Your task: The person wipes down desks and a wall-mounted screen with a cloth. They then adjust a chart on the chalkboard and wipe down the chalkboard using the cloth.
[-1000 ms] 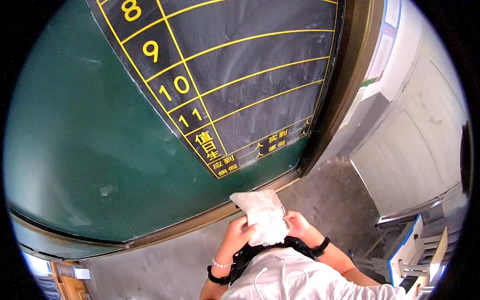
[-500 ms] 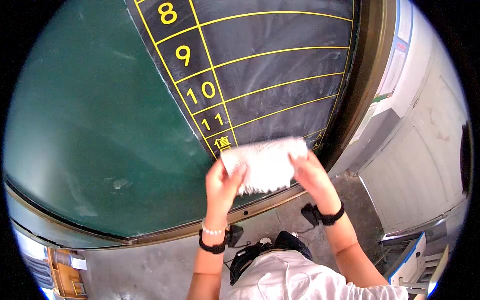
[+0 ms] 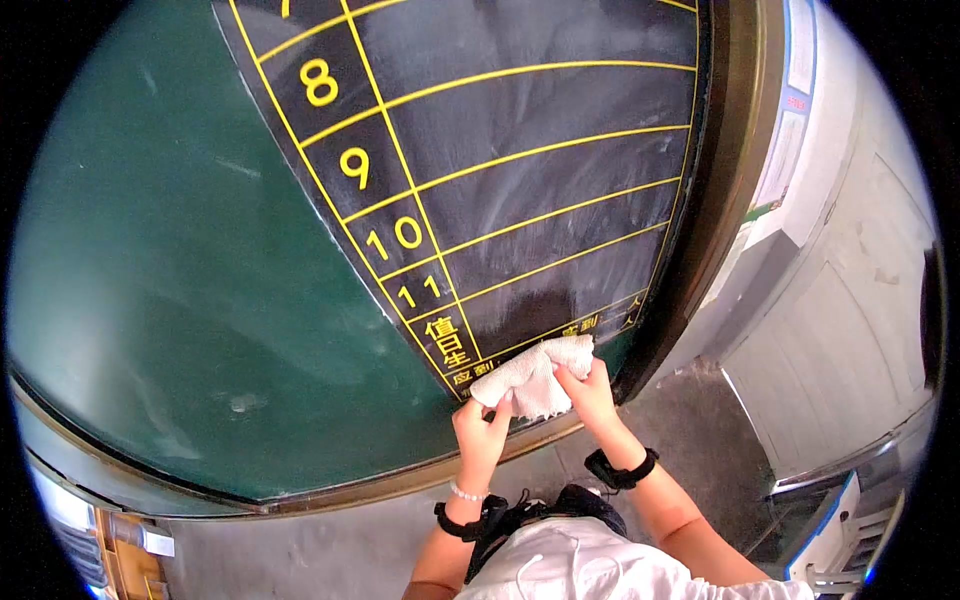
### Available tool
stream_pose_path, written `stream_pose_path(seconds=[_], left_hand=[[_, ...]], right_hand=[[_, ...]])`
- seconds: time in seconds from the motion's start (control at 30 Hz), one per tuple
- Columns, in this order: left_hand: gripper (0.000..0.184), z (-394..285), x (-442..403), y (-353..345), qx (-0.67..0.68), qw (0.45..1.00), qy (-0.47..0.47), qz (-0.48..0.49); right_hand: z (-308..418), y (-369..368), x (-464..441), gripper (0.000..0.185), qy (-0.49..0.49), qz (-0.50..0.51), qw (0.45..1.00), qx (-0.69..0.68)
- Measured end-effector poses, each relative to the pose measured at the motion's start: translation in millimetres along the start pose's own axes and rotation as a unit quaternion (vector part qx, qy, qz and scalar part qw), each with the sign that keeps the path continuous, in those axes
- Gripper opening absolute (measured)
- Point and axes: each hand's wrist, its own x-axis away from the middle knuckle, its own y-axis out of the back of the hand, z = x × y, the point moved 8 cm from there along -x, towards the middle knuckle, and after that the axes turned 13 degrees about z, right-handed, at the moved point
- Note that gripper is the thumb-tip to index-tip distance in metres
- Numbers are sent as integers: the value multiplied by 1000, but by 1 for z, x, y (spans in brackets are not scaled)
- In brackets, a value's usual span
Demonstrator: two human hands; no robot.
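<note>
A white cloth [image 3: 535,382] is stretched and folded between my two hands, in front of the lower part of the chalkboard. My left hand [image 3: 484,428] pinches its left end, and my right hand [image 3: 586,390] grips its right end. Behind the cloth, a black panel with yellow lines and numbers [image 3: 540,230] shows pale chalk smears. The cloth covers part of the bottom row of writing. Whether it touches the board, I cannot tell.
The green chalkboard [image 3: 160,260] fills the left side, with a metal-edged frame [image 3: 380,484] below. A pale door [image 3: 830,350] and posted papers [image 3: 785,150] are at the right. Grey floor [image 3: 270,555] lies beneath, with furniture [image 3: 835,540] at lower right.
The cloth has gone from spread out to bunched and folded. Both hands sit lower in view and closer together, and the view has tilted so more of the board's upper rows show.
</note>
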Motion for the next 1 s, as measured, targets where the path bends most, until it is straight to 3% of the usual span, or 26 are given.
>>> stream_pose_path(seconds=[0.17, 0.23, 0.27, 0.33, 0.4, 0.43, 0.47, 0.53, 0.67, 0.8, 0.87, 0.9, 1.0], left_hand=[[15, -95, -39, 24, -147, 983, -95, -49], [13, -152, -56, 29, -192, 959, -191, -86], [12, -166, -63, 33, -185, 954, -209, -110], [13, -179, -80, 40, -135, 962, -187, -146], [13, -181, -78, 38, -179, 959, -168, -144], [14, -179, -78, 36, -199, 956, -162, -142], [13, -179, -72, 30, -201, 942, -221, -150], [12, -161, -62, 19, -246, 942, -197, -115], [12, -112, -45, -3, -213, 963, -155, -57], [13, -57, -25, -31, -209, 968, -138, -11], [13, -32, -15, -44, -211, 971, -113, 21], [12, -30, -12, -47, -202, 972, -115, 26], [13, -32, -15, -50, -166, 980, -109, 34]], right_hand=[[44, 6, -23, 18, 57, -12, 998, -38], [110, -5, -35, 19, 123, -13, 987, -102], [140, -5, -38, 19, 175, -16, 982, -65], [178, -4, -43, 18, 158, -89, 983, 20], [183, -9, -53, 19, 118, -49, 991, -44], [172, -7, -55, 19, 132, -26, 990, -34], [166, -6, -53, 18, 156, -26, 987, 4], [147, -4, -44, 17, 137, -36, 990, 18], [85, 13, -30, 17, 45, -31, 998, 15], [13, 33, -10, 16, 26, -38, 999, 6], [-22, 42, -1, 18, 20, -31, 998, -47], [-39, 45, 7, 21, -31, -44, 992, -113], [-45, 53, 23, 25, -45, -53, 969, -239]])
